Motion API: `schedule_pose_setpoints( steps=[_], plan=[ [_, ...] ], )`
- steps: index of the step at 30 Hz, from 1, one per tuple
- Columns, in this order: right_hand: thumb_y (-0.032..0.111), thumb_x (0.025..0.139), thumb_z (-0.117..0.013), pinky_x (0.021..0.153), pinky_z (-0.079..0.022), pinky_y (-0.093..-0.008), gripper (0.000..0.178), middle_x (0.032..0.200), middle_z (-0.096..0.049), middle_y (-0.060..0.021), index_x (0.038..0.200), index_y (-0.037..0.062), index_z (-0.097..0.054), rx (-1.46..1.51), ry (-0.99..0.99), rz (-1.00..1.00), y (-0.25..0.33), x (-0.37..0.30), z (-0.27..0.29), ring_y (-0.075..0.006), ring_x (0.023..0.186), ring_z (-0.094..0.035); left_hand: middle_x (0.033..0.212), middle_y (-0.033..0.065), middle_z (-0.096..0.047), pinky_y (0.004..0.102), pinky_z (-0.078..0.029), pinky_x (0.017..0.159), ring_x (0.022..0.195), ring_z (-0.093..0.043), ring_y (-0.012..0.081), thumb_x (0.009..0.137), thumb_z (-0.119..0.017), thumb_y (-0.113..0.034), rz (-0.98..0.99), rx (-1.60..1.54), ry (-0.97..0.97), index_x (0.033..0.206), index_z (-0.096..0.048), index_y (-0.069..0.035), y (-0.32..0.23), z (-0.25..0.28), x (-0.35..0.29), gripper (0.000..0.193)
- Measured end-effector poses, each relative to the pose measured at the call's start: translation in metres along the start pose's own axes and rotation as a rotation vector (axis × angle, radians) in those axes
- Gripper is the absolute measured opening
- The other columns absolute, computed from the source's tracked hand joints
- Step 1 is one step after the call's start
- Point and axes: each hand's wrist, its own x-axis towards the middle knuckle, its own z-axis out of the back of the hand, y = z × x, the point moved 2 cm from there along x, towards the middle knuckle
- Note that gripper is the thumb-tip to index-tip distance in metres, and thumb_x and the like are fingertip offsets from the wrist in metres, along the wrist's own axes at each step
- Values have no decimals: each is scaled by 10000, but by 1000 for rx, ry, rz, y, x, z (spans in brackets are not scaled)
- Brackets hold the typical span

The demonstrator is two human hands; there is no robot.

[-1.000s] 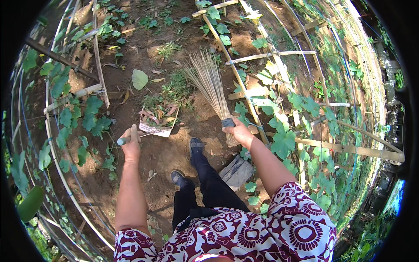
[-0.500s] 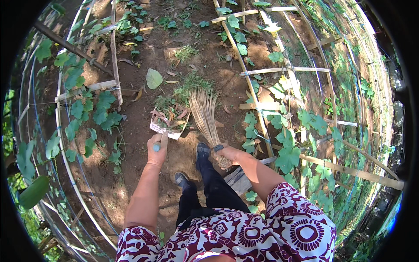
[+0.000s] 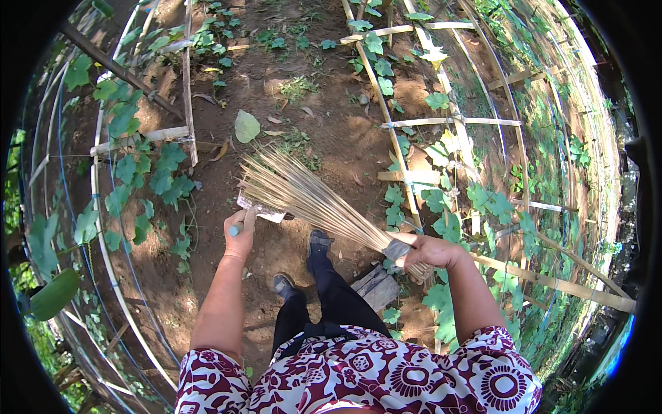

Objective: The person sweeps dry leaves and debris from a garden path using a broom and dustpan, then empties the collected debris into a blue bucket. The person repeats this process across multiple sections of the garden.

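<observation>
Brown soil [image 3: 276, 324] spreads underfoot, dappled with sun and shade, between trellises of wooden poles [image 3: 452, 122] on both sides, where green vines [image 3: 172, 165] climb. A green fruit [image 3: 54, 294] hangs at the far left, and a broad pale leaf [image 3: 247, 126] lies on the ground ahead. The left hand [image 3: 238, 237] is wrapped around the blue-grey handle [image 3: 235, 229] of a dustpan [image 3: 274, 217], which is low over the ground, just in front of the feet. The right hand [image 3: 434, 252] is clamped on the bound grey band [image 3: 396, 249] of a stick broom [image 3: 314, 200]. The broom slants up and leftward, its spread tips covering most of the pan from this view; whether they touch it I cannot tell. The hands are well apart. Below, two dark shoes [image 3: 318, 242] stand near a weathered wooden block [image 3: 376, 288], just left of it.
</observation>
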Motion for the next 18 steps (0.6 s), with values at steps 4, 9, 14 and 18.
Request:
schedule_pose_setpoints(
  steps=[4, 9, 14, 18],
  plan=[
    [145, 735, -655, 673, -470, -275, 529, 924, -625, -84, 1210, 13, -463, -162, -191, -22, 31, 19, 64, -132, 774, -588, 544, 19, -423, 291, -343, 504, 540, -373, 93, 856, -558, -178, 0, 37, -26, 616, -494, 17, -1, 0, 0, 315],
    [138, 747, -625, 706, -474, -344, 444, 976, -614, -101, 1161, 31, -505, -32, -354, 86, 67, 123, 90, -205, 870, -585, 546, 35, -407, 303, -337, 510, 544, -361, 105, 852, -566, -176, 11, 33, -30, 605, -476, 19, 14, -2, -3, 328],
    [242, 690, -701, 930, -341, -542, 816, 1361, -323, -191, 1360, 138, -248, -100, -70, -309, 57, 199, 35, -343, 1234, -340, 539, 10, -427, 276, -326, 498, 520, -380, 85, 871, -550, -177, -98, 74, -33, 642, -540, 14, 28, -5, -2, 299],
    [263, 682, -694, 982, -294, -546, 893, 1415, -244, -197, 1390, 153, -160, -354, 165, -392, 26, 202, -15, -343, 1308, -248, 543, -5, -460, 260, -330, 491, 508, -403, 72, 880, -541, -176, -104, 70, -21, 673, -594, 10, 32, -5, -1, 283]
  ],
)
